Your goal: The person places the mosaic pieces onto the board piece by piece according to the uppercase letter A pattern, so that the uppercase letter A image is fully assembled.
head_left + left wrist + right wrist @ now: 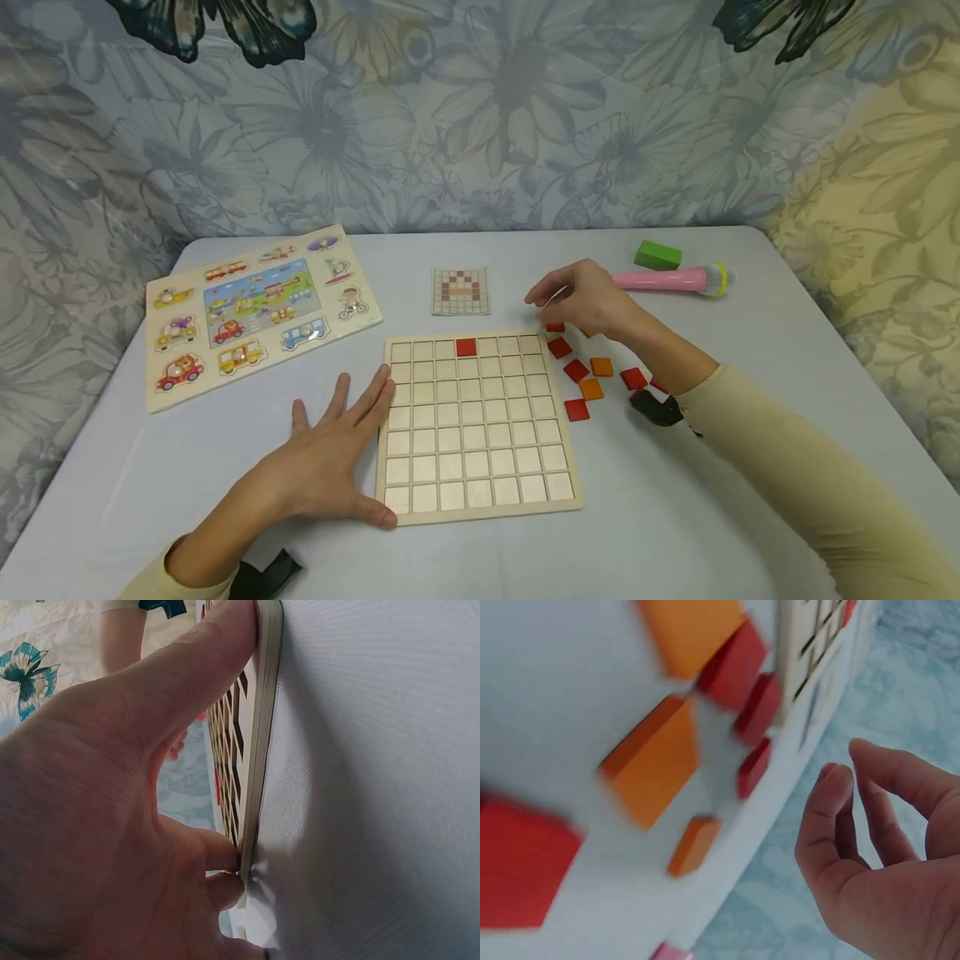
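A wooden grid board (pixel 480 425) lies flat on the table, with one red tile (pixel 466 347) set in its far row. My left hand (pixel 322 467) rests at the board's left edge, fingers spread; its thumb touches the near left corner. My right hand (pixel 585 300) hovers past the board's far right corner, over loose tiles. In the right wrist view its thumb and fingers (pixel 885 840) are bent with a small gap at the tips, and no tile shows between them. Red tiles (pixel 576 370) and orange tiles (pixel 591 389) lie scattered right of the board, some partly hidden by the right arm.
A small pattern card (pixel 460 292) lies beyond the board. Far left is a picture puzzle board (pixel 262 308) with vehicle pieces. A pink toy microphone (pixel 671 280) and a green block (pixel 657 255) lie at the back right. Patterned fabric (pixel 480 117) hangs behind the table.
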The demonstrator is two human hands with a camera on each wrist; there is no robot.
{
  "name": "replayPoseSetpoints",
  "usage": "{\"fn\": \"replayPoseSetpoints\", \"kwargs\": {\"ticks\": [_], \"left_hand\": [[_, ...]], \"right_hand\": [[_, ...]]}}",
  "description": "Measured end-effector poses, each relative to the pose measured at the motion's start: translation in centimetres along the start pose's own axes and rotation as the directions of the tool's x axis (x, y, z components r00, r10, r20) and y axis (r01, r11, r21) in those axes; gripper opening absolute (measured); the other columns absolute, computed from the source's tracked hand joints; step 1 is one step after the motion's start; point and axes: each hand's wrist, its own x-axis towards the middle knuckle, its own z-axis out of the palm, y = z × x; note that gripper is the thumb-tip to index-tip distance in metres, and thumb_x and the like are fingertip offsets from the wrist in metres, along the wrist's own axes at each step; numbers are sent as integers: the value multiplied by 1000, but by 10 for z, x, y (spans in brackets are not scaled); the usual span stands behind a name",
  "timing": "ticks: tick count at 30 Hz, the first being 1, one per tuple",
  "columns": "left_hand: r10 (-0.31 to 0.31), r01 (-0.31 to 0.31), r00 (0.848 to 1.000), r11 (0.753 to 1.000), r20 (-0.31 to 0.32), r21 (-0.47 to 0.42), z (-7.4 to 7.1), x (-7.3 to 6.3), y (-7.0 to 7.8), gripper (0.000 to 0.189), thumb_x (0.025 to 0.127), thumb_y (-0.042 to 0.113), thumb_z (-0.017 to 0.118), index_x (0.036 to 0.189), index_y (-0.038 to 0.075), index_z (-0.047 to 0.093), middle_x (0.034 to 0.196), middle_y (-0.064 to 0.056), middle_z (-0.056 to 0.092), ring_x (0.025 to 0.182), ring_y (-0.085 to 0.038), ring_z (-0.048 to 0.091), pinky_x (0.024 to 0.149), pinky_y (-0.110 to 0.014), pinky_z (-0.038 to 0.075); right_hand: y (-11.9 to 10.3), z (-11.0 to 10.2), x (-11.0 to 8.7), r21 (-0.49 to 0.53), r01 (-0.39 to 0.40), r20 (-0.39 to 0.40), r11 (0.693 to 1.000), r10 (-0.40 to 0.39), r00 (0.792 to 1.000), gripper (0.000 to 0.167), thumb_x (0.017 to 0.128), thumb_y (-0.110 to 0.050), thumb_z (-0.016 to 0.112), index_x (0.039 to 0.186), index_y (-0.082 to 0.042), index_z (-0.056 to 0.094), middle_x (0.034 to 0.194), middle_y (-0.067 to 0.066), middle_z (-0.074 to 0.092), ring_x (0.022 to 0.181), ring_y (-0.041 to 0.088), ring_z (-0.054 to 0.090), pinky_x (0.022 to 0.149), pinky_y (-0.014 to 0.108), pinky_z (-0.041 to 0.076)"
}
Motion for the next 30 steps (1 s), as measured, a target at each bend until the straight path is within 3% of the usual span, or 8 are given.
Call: {"fn": "replayPoseSetpoints", "kwargs": {"ticks": [2,4,9,17,30], "left_hand": [[-1,1,1000,1000,-2,3,0,0,0,151,56,80,85,169,12,10,177,-2,-5,157,-56,1,97,-96,3],[-2,2,1000,1000,-3,4,0,-1,1,151,56,80,85,169,12,10,177,-2,-5,157,-56,1,97,-96,4],[-8,8,1000,1000,3,-1,0,0,1,151,56,80,85,169,13,11,177,-1,-5,157,-55,0,97,-96,3],[-8,8,1000,1000,2,0,1,-1,1,152,56,80,85,169,12,10,177,-2,-5,157,-56,1,97,-95,3],[-2,2,1000,1000,10,-10,1,0,0,152,56,82,84,169,13,9,177,-1,-7,157,-55,-1,96,-95,2]], "right_hand": [[5,-4,-1,-10,-10,-4,1000,10,1000,25,90,-5,71,114,-6,79,112,16,73,91,30,65,62,31,52],[10,-8,-2,-33,-8,-8,999,8,1000,25,91,-5,71,115,-5,78,113,17,72,95,28,66,72,34,57],[19,-14,-2,-68,-44,-11,997,44,999,27,90,-5,71,116,-6,77,112,17,71,97,28,63,74,36,59],[25,-11,1,-71,-67,23,995,69,997,28,88,-3,73,116,-7,77,107,16,70,90,28,63,73,33,59],[26,-3,5,-166,-76,-3,983,76,997,28,84,-2,78,111,-10,79,105,15,69,85,27,64,67,31,57]]}}
